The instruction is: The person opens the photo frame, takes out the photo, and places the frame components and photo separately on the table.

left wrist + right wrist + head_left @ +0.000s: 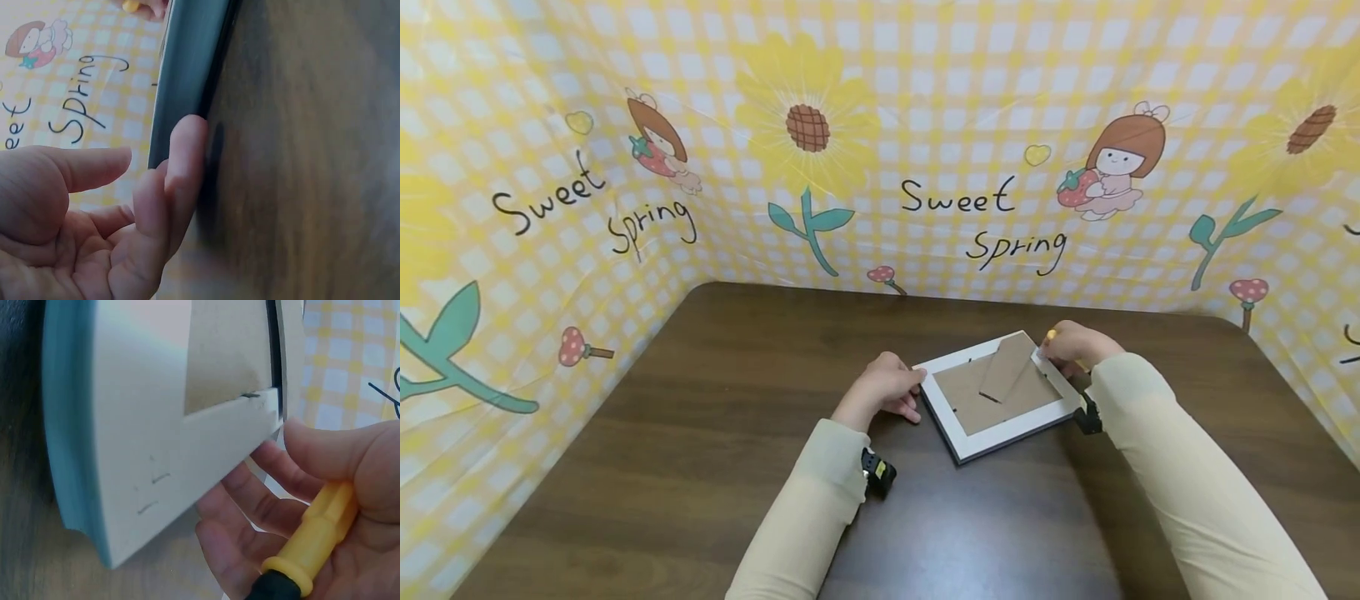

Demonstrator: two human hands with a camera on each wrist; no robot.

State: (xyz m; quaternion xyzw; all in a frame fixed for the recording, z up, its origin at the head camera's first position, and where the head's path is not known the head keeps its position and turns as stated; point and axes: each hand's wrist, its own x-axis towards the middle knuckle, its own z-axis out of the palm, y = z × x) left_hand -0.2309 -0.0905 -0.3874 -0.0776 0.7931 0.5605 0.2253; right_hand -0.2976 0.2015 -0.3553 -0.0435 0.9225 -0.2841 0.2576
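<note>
Picture frame [945, 412] is back up on the tabletop [737, 433], between the two sets of fingers. Backing board [958, 392] is seated in the opening; stand leg [1009, 371] on it, nearer the right fingers.

Left hand [887, 387]: thumb and fingers apart at the near-left corner, one fingertip against the dark side. Can't tell if the thumb clamps down.

Right hand [1078, 343]: thumb and fingers at the opposite edge, yellow-handled tool [312, 534] held across the palm. Can't tell if that edge is lifted. Small dark tab [250, 395] sits just past the thumb tip.

My read: step in hand is steadying or turning the frame for work on its back. Next move likely calls for left fingers bracing the corner, right fingers bringing the tool to a tab without scuffing the border.
</note>
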